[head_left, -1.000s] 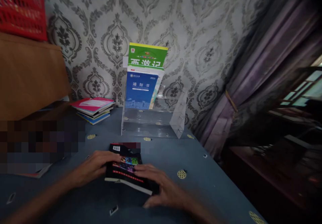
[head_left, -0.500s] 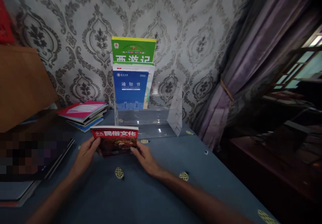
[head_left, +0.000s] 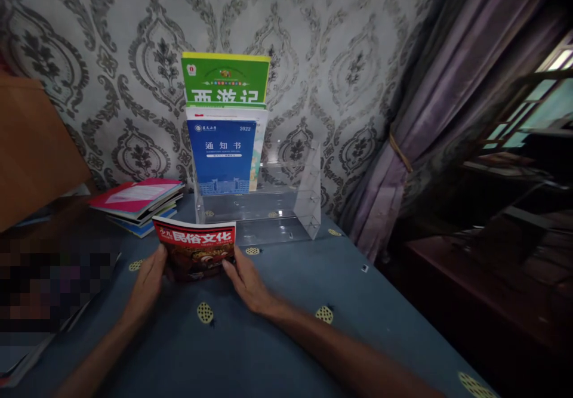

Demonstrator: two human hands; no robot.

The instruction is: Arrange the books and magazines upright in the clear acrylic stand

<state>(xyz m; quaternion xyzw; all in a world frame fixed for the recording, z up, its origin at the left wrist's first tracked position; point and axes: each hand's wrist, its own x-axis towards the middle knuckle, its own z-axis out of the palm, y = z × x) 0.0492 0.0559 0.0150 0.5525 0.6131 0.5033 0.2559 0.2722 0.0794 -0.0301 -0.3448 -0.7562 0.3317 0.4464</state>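
A red and dark-brown magazine (head_left: 197,253) with white Chinese lettering is held up between my two hands, its cover tilted toward me. My left hand (head_left: 150,272) grips its left edge, with some fingers hidden behind it. On the right edge, my right hand (head_left: 248,278) is closed with the thumb on the cover. Just behind stands a clear acrylic tiered rack (head_left: 308,195). In its left part a blue booklet (head_left: 224,159) stands in front of white papers and a green book (head_left: 228,79) with a yellow top edge.
Left of the rack lies a stack of books (head_left: 138,198) with a pink one on top. A brown box-like object (head_left: 38,147) is at the far left, above a partly blurred pile. A blue tablecloth (head_left: 250,350) covers the table; a purple curtain (head_left: 430,99) hangs at right.
The magazine has tipped so that more of its cover faces me. The view has shifted slightly, moving the rack and books a little leftward.
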